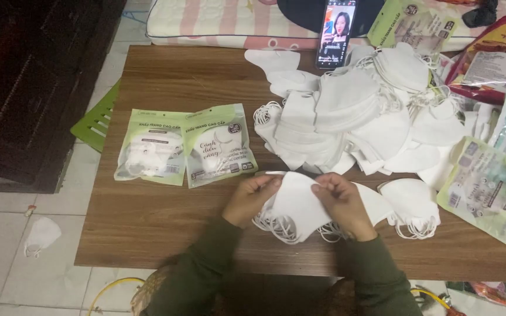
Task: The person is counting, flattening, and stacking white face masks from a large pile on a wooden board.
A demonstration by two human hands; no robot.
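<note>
Held thing: a small stack of folded white masks (295, 206) is gripped at the near middle of the table (165, 228), directly in front of the person.
Left hand: the left hand (252, 199) is closed on the stack's left upper edge, fingers pinched over the fold.
Right hand: the right hand (342, 203) is closed on the right upper edge in the same way; both hands are equally near, one at each end.
Long axis: the stack is laid left to right between the hands, its ear loops hanging toward the person.
Beside it: a second mask bundle (412, 205) is seen just right of the right hand, resting on the table.
Supply: a large heap of loose white masks (352, 117) is piled beyond the hands, toward the far right.
Filled packages: two pale green and white pouches (188, 146) are laid side by side, flat, left of the hands.
Other packaging: an empty green pouch (490, 193) is set at the right edge; a red bag (493, 58) lies far right.
Phone: a phone (335, 32) is propped upright at the far edge.
Floor: one white mask (41, 235) is seen on the tiles, left of the table.
</note>
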